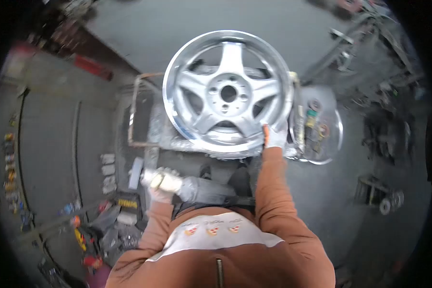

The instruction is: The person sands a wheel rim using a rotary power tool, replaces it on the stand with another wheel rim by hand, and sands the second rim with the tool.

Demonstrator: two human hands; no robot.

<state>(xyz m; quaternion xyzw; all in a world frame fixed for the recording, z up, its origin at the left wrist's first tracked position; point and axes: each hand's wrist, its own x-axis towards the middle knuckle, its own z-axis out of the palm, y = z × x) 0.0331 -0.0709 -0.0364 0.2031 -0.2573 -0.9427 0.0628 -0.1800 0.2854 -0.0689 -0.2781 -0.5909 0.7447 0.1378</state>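
Note:
A silver five-spoke alloy wheel rim (pixel 232 56) lies face up on a wrapped stand (pixel 177 144) in front of me. My right hand (pixel 275 137), in a pale glove, is closed over the rim's near right edge. A small orange patch shows at its fingers; I cannot tell what it is. My gloved left hand (pixel 164 182) is wrapped round a grey angle grinder (pixel 201 190), low and left near my waist. The grinder's disc (pixel 135 173) points left, seen almost edge-on and apart from the rim.
Right of the rim, a round clear tray (pixel 340 132) holds several small items. A thin metal frame (pixel 131 115) sticks out left of the stand. Several boxes and tools lie on the left, by a yellow-lettered black case (pixel 127 203). A small stand (pixel 377 194) is at right.

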